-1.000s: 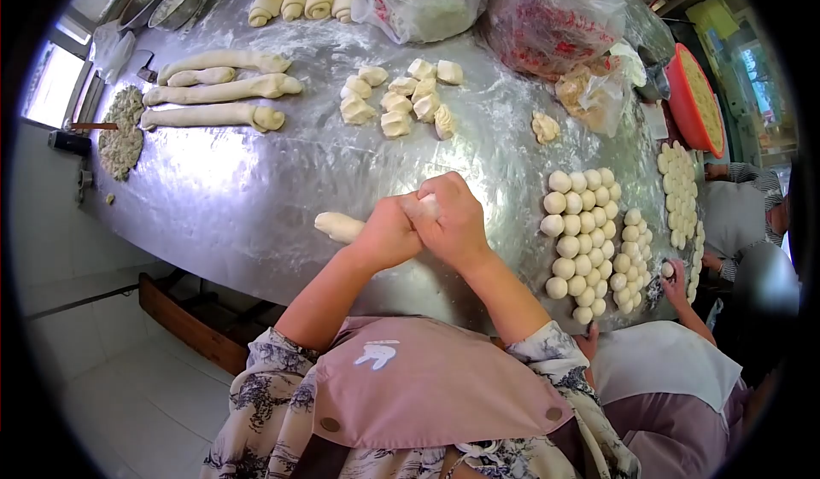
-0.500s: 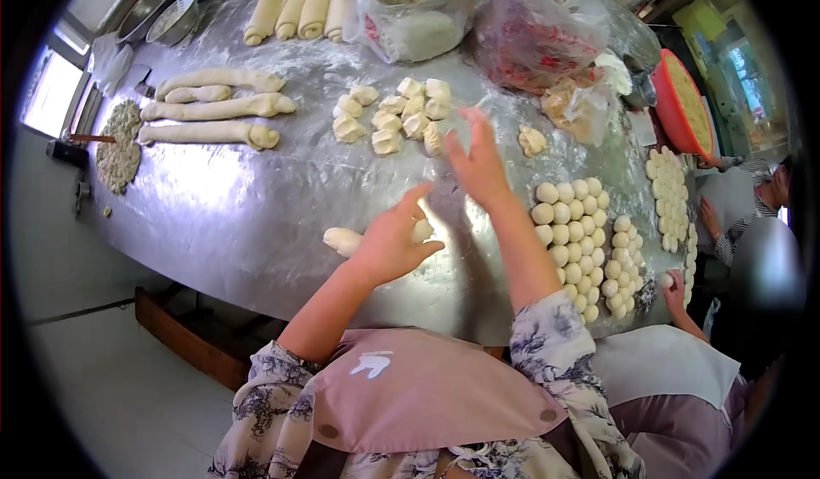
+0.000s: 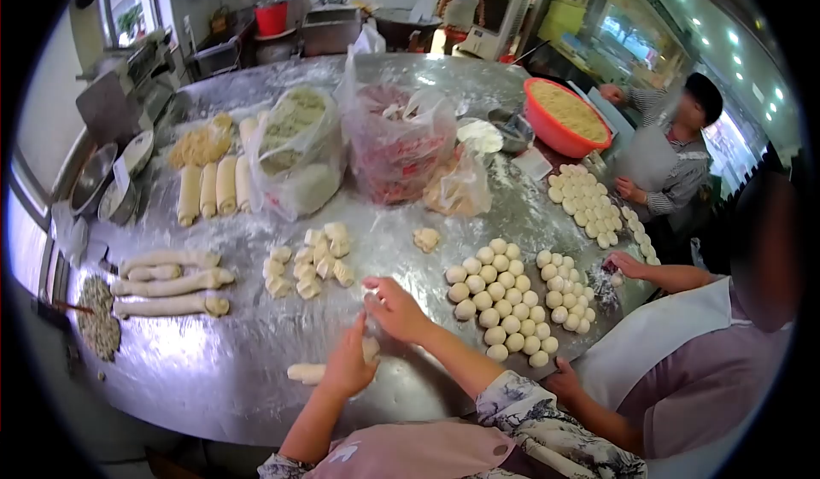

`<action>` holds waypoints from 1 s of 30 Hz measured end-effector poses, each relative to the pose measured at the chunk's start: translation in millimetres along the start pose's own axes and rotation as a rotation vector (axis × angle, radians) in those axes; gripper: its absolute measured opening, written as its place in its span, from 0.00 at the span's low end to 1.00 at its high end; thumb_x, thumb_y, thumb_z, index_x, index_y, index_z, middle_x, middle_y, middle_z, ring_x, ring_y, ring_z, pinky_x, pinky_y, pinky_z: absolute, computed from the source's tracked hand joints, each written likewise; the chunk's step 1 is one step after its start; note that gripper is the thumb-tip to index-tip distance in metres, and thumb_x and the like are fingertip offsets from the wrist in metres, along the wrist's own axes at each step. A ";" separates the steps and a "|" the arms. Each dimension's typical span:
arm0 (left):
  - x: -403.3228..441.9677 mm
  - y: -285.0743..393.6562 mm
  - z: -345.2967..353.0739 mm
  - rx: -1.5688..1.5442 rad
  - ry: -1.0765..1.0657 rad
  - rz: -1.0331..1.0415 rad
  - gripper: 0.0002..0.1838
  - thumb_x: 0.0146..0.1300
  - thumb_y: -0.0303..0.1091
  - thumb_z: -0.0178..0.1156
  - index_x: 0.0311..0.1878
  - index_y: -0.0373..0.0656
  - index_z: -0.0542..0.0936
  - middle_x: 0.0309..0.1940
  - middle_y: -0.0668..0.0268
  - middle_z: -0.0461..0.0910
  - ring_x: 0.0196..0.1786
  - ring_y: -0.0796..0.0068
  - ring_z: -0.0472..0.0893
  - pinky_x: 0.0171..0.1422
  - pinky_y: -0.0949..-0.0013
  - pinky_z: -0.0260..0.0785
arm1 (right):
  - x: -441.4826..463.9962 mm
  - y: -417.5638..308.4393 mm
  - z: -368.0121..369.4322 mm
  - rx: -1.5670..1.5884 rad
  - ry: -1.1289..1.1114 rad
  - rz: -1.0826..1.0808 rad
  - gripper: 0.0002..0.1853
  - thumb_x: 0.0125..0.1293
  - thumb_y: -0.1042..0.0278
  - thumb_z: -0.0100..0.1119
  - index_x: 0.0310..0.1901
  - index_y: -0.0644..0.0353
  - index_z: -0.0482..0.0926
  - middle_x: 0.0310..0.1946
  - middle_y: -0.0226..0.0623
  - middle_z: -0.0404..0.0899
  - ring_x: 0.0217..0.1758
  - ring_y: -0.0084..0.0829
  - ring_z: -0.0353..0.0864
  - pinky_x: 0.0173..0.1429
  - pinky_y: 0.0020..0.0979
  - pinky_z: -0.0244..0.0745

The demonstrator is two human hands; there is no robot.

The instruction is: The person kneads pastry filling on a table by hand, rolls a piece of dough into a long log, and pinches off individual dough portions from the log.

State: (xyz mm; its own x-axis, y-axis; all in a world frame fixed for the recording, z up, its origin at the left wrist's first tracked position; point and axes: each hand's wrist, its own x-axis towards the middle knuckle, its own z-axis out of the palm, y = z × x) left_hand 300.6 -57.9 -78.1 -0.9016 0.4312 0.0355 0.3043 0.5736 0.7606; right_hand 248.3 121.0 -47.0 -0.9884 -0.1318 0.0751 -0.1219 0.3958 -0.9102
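Observation:
My left hand [image 3: 348, 363] is closed around a short dough roll [image 3: 306, 374] low over the steel table, the roll's pale end showing past my thumb. Close beyond it, my right hand [image 3: 398, 312] has thumb and fingers apart, and I see nothing between them. Just past my hands lies a cluster of torn dough pieces [image 3: 323, 259]. One rough dough lump [image 3: 426, 239] sits apart to their right. Long dough ropes [image 3: 171, 284] lie at the left.
Rows of dough balls [image 3: 504, 304] are at right, beside a co-worker's hand [image 3: 628, 264]. Plastic bags of filling [image 3: 299, 150], thick dough rolls [image 3: 207, 190] and a red basin [image 3: 547, 125] stand farther back. A chopped filling heap [image 3: 98, 317] is at the left edge.
The view has tilted up, showing more of the room. My right hand has drawn back from the dough pieces towards my left hand, which still holds the roll.

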 end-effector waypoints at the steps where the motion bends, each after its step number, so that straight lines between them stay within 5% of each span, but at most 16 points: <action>1: -2.0 4.3 0.4 0.016 -0.047 -0.006 0.54 0.52 0.29 0.71 0.80 0.42 0.51 0.56 0.49 0.77 0.59 0.46 0.78 0.65 0.52 0.71 | 9.7 1.1 -11.1 0.035 0.066 0.040 0.23 0.72 0.61 0.61 0.65 0.57 0.71 0.57 0.42 0.76 0.47 0.33 0.80 0.52 0.33 0.78; 4: -4.9 7.9 4.2 0.068 -0.127 -0.011 0.47 0.57 0.32 0.68 0.78 0.47 0.57 0.56 0.50 0.78 0.55 0.44 0.79 0.61 0.49 0.72 | 42.3 -18.6 -69.0 0.051 0.198 0.121 0.32 0.70 0.63 0.63 0.72 0.56 0.64 0.48 0.37 0.81 0.40 0.26 0.81 0.46 0.32 0.79; 6: -6.9 3.9 9.2 0.109 -0.124 0.013 0.42 0.56 0.33 0.69 0.75 0.46 0.63 0.53 0.51 0.79 0.54 0.45 0.79 0.59 0.50 0.73 | 75.5 13.5 -105.0 -0.088 0.426 -0.065 0.39 0.69 0.54 0.65 0.75 0.61 0.61 0.46 0.42 0.85 0.36 0.32 0.84 0.45 0.34 0.79; 8: -7.0 3.2 10.4 0.152 -0.120 0.040 0.37 0.56 0.35 0.69 0.70 0.44 0.69 0.52 0.52 0.80 0.53 0.46 0.79 0.58 0.50 0.73 | 96.9 -21.5 -146.5 -0.103 0.536 0.036 0.42 0.68 0.52 0.65 0.76 0.63 0.58 0.39 0.40 0.86 0.32 0.29 0.84 0.43 0.34 0.79; 13: -12.1 8.0 19.7 0.205 -0.023 0.128 0.24 0.56 0.38 0.70 0.56 0.44 0.81 0.47 0.55 0.81 0.50 0.49 0.80 0.54 0.51 0.73 | 114.4 -71.0 -181.9 0.186 0.638 -0.007 0.40 0.69 0.52 0.65 0.74 0.66 0.60 0.37 0.36 0.86 0.29 0.28 0.82 0.41 0.33 0.78; 21: -14.6 10.4 23.5 0.278 -0.057 0.116 0.13 0.58 0.40 0.69 0.45 0.50 0.82 0.42 0.64 0.80 0.47 0.57 0.80 0.49 0.53 0.73 | 73.9 1.7 -78.2 -0.070 0.194 0.131 0.27 0.67 0.55 0.64 0.63 0.58 0.74 0.43 0.41 0.86 0.44 0.38 0.85 0.51 0.39 0.78; 30: -17.6 11.0 23.8 0.358 -0.084 0.163 0.14 0.58 0.45 0.69 0.43 0.50 0.82 0.41 0.65 0.81 0.46 0.58 0.81 0.48 0.53 0.73 | -21.6 59.5 30.4 -0.126 -0.083 0.274 0.17 0.71 0.55 0.60 0.53 0.57 0.83 0.38 0.42 0.87 0.41 0.37 0.87 0.47 0.36 0.80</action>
State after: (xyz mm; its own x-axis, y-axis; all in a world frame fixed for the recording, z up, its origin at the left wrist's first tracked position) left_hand 327.1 -42.7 -85.9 -0.8091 0.5831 0.0727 0.5422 0.6931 0.4750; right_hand 265.2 119.7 -115.2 -0.9758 -0.0767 -0.2049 0.1331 0.5354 -0.8340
